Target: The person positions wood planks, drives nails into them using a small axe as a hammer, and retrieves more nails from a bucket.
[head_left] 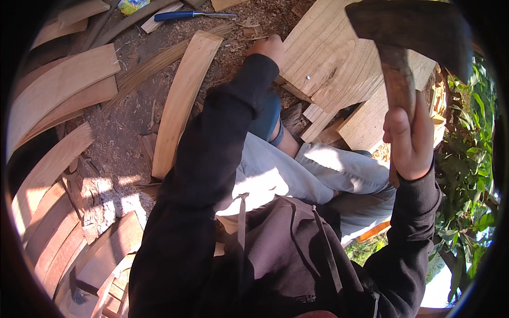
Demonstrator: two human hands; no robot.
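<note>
Dusty ground point(130, 114) littered with chips and shavings spreads around the seated person, with leafy plants point(466, 138) along the right side and sunlight falling in patches over the grey trousers point(275, 164). Beyond the knees lies a wide pale board point(339, 58), its grain plain to see, with a small shiny spot that looks like a nail head point(308, 78) near its lower left part; smaller wood offcuts point(318, 119) are tucked along its near edge. The right hand point(408, 143) is wrapped round the wooden handle of an axe point(398, 79), holding it upright, so that the dark head stands above the board's right part in this view, the narrower end to the left and the flared end to the right. The left hand point(269, 50) is curled at the board's left edge; its fingertips are hidden, so I cannot tell whether it pinches anything or only steadies the wood. Judging by this, striking work at the board is in hand, with the axe between blows or ready for one. A blow from here would call for a firm wrist, the chosen end of the head turned squarely to its mark, and the left hand well out of its path. Left of the sleeve rests a long plank point(185, 100), and farther up a blue-handled tool point(175, 16) lies across a wood scrap.
</note>
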